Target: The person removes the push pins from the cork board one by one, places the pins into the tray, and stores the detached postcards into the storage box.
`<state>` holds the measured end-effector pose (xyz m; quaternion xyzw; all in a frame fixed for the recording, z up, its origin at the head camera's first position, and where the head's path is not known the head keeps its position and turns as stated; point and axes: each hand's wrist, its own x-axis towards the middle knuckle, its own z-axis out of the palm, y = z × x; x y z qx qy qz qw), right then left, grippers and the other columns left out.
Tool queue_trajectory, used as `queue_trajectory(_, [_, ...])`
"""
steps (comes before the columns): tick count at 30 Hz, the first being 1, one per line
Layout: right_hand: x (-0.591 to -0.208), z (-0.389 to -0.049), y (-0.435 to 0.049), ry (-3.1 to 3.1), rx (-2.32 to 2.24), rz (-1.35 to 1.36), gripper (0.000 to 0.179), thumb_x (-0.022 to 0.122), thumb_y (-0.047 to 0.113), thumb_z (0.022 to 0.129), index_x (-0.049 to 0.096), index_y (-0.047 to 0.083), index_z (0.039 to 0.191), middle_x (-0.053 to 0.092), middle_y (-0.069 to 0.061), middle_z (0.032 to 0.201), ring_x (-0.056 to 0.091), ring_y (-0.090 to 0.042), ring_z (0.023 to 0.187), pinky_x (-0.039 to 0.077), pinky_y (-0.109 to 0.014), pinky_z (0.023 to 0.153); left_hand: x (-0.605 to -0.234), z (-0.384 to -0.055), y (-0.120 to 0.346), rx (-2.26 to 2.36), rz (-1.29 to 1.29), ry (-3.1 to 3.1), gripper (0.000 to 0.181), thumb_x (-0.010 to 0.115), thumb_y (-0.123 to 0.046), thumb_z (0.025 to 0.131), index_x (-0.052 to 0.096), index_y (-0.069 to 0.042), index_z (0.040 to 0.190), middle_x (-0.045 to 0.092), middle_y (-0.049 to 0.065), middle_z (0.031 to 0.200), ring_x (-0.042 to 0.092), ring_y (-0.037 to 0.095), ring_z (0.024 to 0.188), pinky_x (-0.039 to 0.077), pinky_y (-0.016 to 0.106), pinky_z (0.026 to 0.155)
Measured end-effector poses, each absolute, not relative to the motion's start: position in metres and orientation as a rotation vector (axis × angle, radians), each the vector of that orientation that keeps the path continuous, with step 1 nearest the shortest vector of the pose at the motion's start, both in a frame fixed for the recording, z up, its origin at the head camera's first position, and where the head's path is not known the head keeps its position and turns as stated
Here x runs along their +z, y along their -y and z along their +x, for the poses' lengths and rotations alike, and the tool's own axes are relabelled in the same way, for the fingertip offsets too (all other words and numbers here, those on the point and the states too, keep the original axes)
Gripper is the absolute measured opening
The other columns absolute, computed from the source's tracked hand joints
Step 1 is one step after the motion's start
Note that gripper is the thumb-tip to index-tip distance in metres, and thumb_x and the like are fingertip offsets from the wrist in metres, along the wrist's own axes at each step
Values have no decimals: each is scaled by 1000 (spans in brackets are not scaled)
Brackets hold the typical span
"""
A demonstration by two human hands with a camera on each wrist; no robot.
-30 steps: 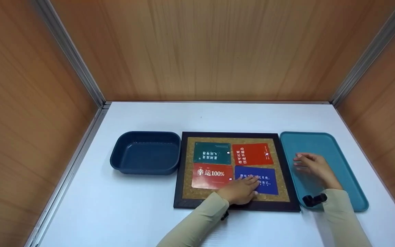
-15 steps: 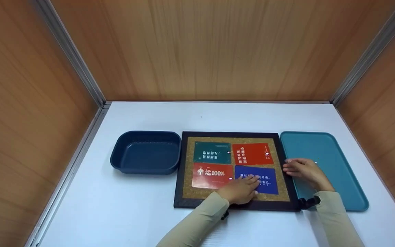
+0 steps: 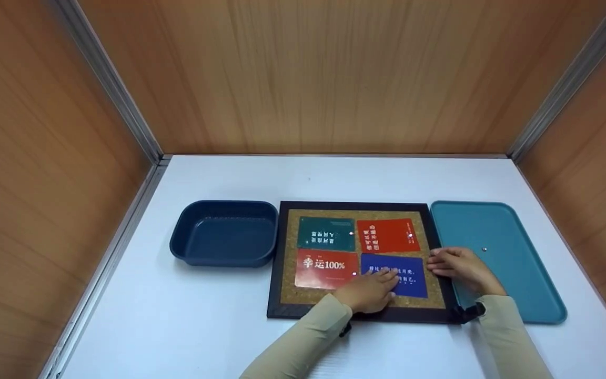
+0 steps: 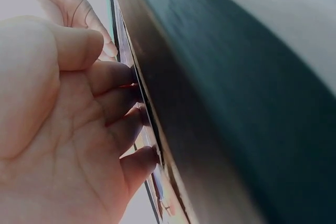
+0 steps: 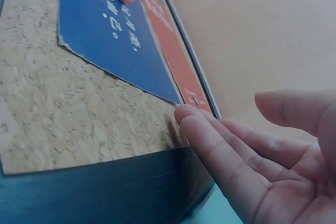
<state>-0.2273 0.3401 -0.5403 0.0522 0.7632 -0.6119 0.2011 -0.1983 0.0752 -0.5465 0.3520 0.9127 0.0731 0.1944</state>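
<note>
A framed cork board (image 3: 434, 287) lies on the table and bears a blue card (image 3: 411, 279), a green card (image 3: 326, 231) and two red cards. My left hand (image 3: 367, 292) rests on the blue card, its fingers spread flat over the lower left part. At the board's right side, my right hand (image 3: 463, 268) reaches over the dark frame. Seen from the right wrist, its fingers (image 5: 210, 142) are extended, the tips right by a corner of the blue card (image 5: 105, 35), and the thumb stands apart. Nothing shows between thumb and fingers.
Right of the board lies a teal tray (image 3: 518, 273) with a small shiny pin-like piece (image 3: 484, 249) on it. A deep navy dish (image 3: 224, 245) stands to the left. Small bright dots mark the red and green cards. Wood-grain panels (image 3: 334, 79) enclose the white table (image 3: 177, 326).
My right hand has moved left from above the teal tray to the board's right edge, uncovering the small shiny piece on the tray. The left hand has stayed on the blue card.
</note>
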Motion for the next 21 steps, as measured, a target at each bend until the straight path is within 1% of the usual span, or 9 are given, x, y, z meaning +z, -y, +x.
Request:
queue_trajectory(3, [-542,-228,-338,-2139,-1699,156,51,50,21,101,42,-19,132,69,-8,102,69,-12,93,57,-27,84,-547,-198,-75,203,995,-2560,52,31,-44,103,24,-29,153,18,-17,158,15,6,148,18,28,121])
queue_trajectory(9, [-544,-228,-334,-2148,-1680,153,52,50,22,101,42,-18,133,68,-12,108,69,-13,94,58,-28,84,-548,-199,-75,173,1033,-2563,51,30,-41,104,26,-27,153,19,-14,159,16,6,148,19,26,120])
queue_trajectory(15, [-545,-229,-331,-2137,-1697,180,51,51,23,101,44,-16,131,68,-11,107,69,-13,93,58,-29,83,-548,-199,-76,188,1026,-2560,51,30,-41,104,25,-28,153,19,-15,159,16,6,148,18,27,121])
queue_trajectory(21, [-545,-229,-329,-2150,-1699,168,53,50,24,101,41,-18,133,68,-12,107,69,-14,93,58,-28,83,-547,-199,-76,217,993,-2551,51,30,-43,104,25,-29,153,18,-16,159,15,5,148,18,27,121])
